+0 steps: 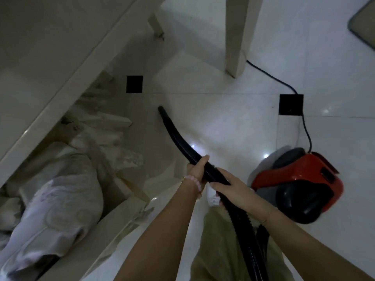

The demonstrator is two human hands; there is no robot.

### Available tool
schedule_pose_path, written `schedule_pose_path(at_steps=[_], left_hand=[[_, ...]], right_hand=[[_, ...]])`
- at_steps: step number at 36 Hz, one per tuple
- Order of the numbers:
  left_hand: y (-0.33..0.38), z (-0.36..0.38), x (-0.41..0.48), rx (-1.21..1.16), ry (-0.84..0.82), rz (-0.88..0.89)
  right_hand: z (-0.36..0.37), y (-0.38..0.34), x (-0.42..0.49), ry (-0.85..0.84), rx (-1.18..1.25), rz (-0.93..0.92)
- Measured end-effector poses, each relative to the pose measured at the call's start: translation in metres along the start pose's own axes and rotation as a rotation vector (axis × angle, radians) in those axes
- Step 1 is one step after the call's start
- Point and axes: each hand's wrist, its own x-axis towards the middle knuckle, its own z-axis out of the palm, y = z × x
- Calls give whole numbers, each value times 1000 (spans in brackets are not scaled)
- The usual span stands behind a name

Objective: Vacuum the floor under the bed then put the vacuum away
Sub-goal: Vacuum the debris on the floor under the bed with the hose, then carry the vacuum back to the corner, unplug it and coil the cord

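A black vacuum hose curves forward over the white tiled floor, its open tip near the edge of the bed. My left hand, with a pink bead bracelet on the wrist, grips the hose from the left. Just behind it, my right hand is wrapped around the hose too. The red and black vacuum body sits on the floor to my right, close to my right forearm. The pale bed frame runs diagonally across the left side.
Under the bed lie a white sack and broken pale boards. A black power cord runs from the vacuum past a cream furniture leg. A mat corner shows at the top right.
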Motion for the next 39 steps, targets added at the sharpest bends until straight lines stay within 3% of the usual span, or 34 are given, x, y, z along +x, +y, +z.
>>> schedule_pose_path(at_steps=[9, 15, 24, 29, 32, 35, 39], left_hand=[[-16, 81, -22, 243, -137, 60], [-33, 145, -39, 440, -346, 46], [-68, 234, -76, 789, -663, -9], [-106, 266, -80, 956, -650, -13], [-136, 271, -63, 1167, -569, 137], [-162, 269, -36, 1621, -544, 527], [-184, 275, -8, 2048, -681, 784]], right_hand=[[-45, 20, -49, 184, 396, -38], [-82, 47, -80, 307, 642, -121], [-136, 86, -119, 606, 807, -257], [-167, 117, -139, 847, 976, -281], [-188, 143, -151, 944, 1126, -314], [-202, 172, -159, 968, 1280, -346], [-214, 211, -160, 979, 1398, -344]])
